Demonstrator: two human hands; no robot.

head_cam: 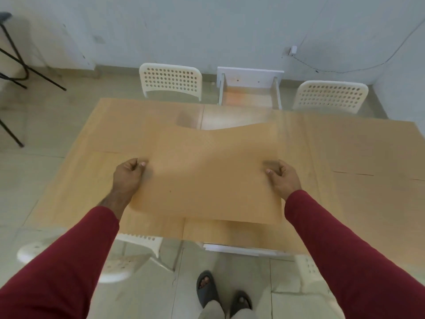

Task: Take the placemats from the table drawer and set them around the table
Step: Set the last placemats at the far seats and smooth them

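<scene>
While held above table (345,146) | placemat (207,171) pinched, seemingly, between both hands' fingers (143,164)

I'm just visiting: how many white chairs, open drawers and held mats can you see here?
White chairs: 4, two far, two near and partly hidden
Open drawer: 1
Held placemat: 1, pinched by the left hand and the right hand
Total: 6

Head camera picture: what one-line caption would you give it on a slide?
Both hands, left hand and right hand, hold a tan placemat above the table; the far drawer stands open.
</scene>
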